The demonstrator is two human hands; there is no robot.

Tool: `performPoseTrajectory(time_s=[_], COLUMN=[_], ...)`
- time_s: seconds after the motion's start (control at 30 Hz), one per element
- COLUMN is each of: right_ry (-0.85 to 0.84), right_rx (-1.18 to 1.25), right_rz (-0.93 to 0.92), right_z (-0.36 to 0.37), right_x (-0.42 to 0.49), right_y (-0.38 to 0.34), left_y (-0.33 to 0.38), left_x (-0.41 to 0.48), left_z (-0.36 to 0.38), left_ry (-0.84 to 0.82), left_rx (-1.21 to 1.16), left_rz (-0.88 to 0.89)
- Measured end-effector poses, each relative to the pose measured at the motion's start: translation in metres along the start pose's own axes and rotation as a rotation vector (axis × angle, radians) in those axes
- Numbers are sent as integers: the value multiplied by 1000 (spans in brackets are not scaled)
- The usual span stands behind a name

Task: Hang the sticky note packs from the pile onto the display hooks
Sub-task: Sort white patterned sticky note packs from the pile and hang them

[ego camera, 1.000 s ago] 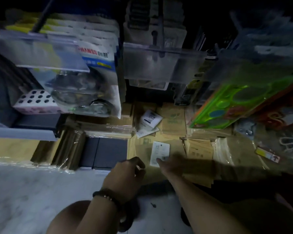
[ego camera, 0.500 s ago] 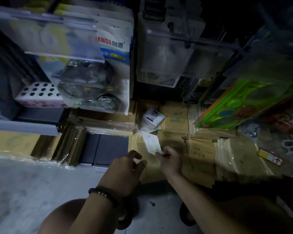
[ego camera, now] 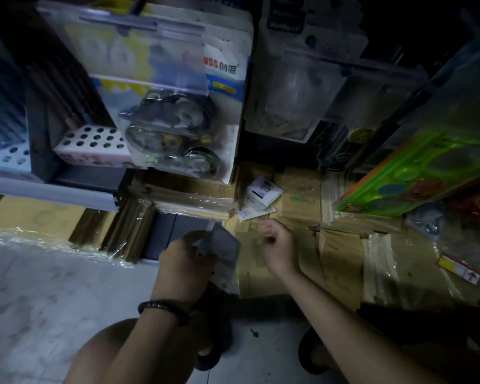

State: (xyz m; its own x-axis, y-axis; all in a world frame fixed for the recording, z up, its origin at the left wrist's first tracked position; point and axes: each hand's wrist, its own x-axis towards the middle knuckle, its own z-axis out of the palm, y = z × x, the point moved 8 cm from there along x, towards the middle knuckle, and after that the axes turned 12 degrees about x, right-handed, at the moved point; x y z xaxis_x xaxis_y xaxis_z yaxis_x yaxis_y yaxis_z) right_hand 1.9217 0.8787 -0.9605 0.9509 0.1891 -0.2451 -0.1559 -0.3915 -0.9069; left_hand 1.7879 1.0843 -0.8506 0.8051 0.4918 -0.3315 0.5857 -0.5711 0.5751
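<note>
My left hand [ego camera: 187, 260] grips a flat grey pack in clear wrap [ego camera: 222, 246], held tilted just above the floor. My right hand [ego camera: 277, 246] hovers right of it with fingers loosely curled and nothing in them. Behind the hands, two small white packs [ego camera: 262, 194] lie on flat brown cardboard packs [ego camera: 299, 202] at the foot of the display. Above hang carded packages on hooks: one with round tape rolls [ego camera: 178, 128] and a clear blister pack [ego camera: 294, 98]. The scene is dim and the hook tips are hard to make out.
A shelf edge [ego camera: 50, 191] with pink dotted boxes [ego camera: 94, 142] juts out at left. Wrapped brown bundles [ego camera: 133, 228] lean under it. A green and orange stencil pack [ego camera: 421, 173] hangs at right. Pale tiled floor [ego camera: 39, 300] lies at lower left; my knee and sandal show at the bottom.
The white pack that my right hand lifted from the pile has passed to my left hand, which now holds it turned grey side up. My right hand has let go.
</note>
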Motion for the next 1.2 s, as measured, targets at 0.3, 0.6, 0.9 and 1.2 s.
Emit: performPoseTrajectory(time_s=[0.3, 0.6, 0.9, 1.2], right_ry=[-57, 83, 210, 192], right_rx=[425, 626, 14, 118], right_rz=[565, 543, -80, -171], right_z=[36, 29, -60, -112], right_x=[83, 96, 33, -45], right_y=[52, 43, 9, -29], left_y=[-3, -4, 0, 11], left_x=[6, 10, 12, -7], left_z=[4, 15, 17, 14], left_ry=[9, -20, -36, -58], left_rx=[79, 57, 49, -12], left_rz=[-12, -15, -20, -23])
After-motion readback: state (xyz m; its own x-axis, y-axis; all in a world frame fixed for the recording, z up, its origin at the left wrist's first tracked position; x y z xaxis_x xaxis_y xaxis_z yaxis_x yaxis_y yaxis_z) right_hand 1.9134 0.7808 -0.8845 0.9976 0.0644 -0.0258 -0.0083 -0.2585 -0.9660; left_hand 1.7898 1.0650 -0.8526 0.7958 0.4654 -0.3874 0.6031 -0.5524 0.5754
